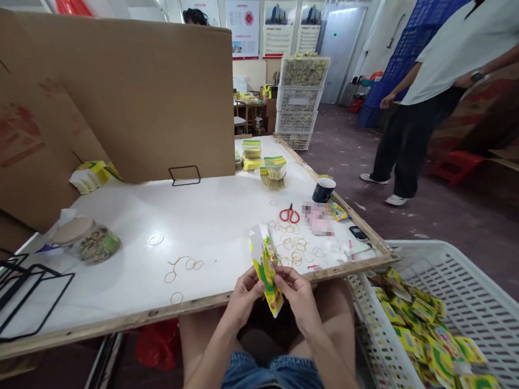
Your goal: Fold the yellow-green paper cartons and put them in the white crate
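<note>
Both hands hold yellow-and-green printed packets (267,268) over the table's front edge. My left hand (246,293) pinches their left side between thumb and fingers. On the other side, my right hand (294,291) is closed on the right edge, fingertips against the printed face. How many packets are held I cannot tell. Just beyond the hands, loose rubber bands (293,249) lie scattered on the white table (221,221). Red-handled scissors (290,214) rest behind them. More rubber bands (185,263) lie to the left.
A white crate (458,251) full of packets (433,337) stands at my right. Bundled packets (273,168) and a dark mug (323,190) are on the table. Cardboard (158,101) walls the back left, near a jar (96,244) and a black wire rack (14,294). A person (431,100) stands at right.
</note>
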Motion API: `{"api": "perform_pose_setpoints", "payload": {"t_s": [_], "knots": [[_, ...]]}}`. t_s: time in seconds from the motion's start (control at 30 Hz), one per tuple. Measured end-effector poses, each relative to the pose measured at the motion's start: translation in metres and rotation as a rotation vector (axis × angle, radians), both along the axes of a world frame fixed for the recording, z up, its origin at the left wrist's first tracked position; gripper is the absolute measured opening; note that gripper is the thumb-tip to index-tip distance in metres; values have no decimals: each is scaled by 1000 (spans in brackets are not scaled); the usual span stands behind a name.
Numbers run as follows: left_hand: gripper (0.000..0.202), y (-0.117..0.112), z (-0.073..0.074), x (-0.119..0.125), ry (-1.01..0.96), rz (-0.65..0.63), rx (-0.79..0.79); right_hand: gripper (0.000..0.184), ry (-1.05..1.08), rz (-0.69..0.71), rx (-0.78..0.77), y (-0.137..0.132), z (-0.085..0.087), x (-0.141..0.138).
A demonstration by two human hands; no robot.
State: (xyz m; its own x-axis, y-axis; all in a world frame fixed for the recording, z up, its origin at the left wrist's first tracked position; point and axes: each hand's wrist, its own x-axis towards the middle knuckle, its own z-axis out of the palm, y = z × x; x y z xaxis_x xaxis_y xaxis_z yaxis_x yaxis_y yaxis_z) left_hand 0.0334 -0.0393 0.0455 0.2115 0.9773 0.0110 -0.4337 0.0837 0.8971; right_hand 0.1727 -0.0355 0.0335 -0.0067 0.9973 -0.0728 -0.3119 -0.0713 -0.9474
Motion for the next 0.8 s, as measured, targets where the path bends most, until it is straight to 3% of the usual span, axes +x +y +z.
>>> {"api": "perform_pose_setpoints", "payload": {"t_s": [0.1,0.23,0.47,0.57,0.7,0.8], "knots": [[49,-4,1,4,23,24,3,43,-76,-1,29,-8,2,5],[41,-7,-1,8,94,150,-30,42,-54,29,42,-17,2,3],[56,-24,12,13,313,272,96,35,-423,-183,180,-24,4,7],[59,-32,21,12,374,169,110,30,-433,-139,244,-25,6,12],[69,-35,28,4,350,-4,112,57,-259,44,254,-30,7,20],[73,-36,27,-1,261,-143,91,62,-145,154,230,-36,8,28]]}}
